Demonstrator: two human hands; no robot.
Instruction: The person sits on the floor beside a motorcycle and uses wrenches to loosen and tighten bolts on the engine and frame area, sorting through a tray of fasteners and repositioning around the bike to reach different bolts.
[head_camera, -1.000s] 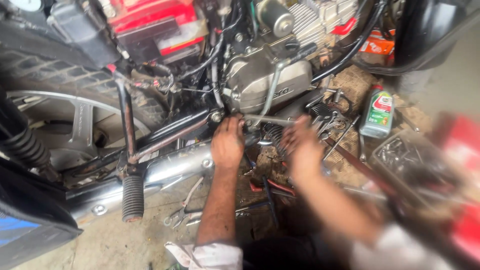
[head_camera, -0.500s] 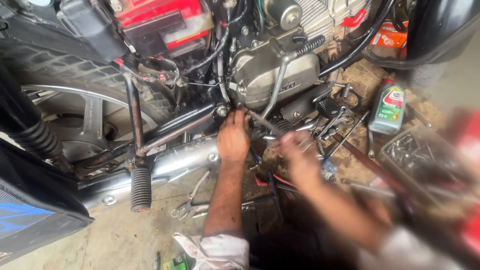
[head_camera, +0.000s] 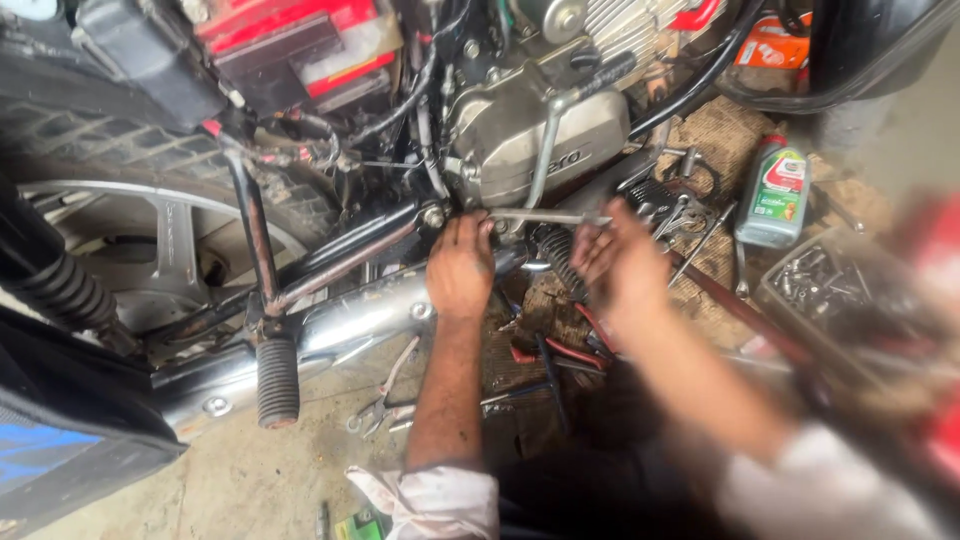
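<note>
**Both hands now up at the engine's underside**

Nearest me, pliers (head_camera: 383, 398) lie on the floor. The left hand (head_camera: 461, 268) has crept higher, fingers closed on the fitting below the engine case (head_camera: 535, 130). The right hand (head_camera: 622, 262), lower a moment ago, now grips the long spanner (head_camera: 548, 216) set level there. An oil bottle (head_camera: 772, 196) stands beyond.

Slim steel spanner (head_camera: 548, 216) — level, under engine

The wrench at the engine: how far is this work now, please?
Done: tools lie spread out, pliers on the floor. In hand: the left hand presses by the fastener under the engine cover; the right hand holds the wrench. Left: the wrench is on, nothing removed.
</note>
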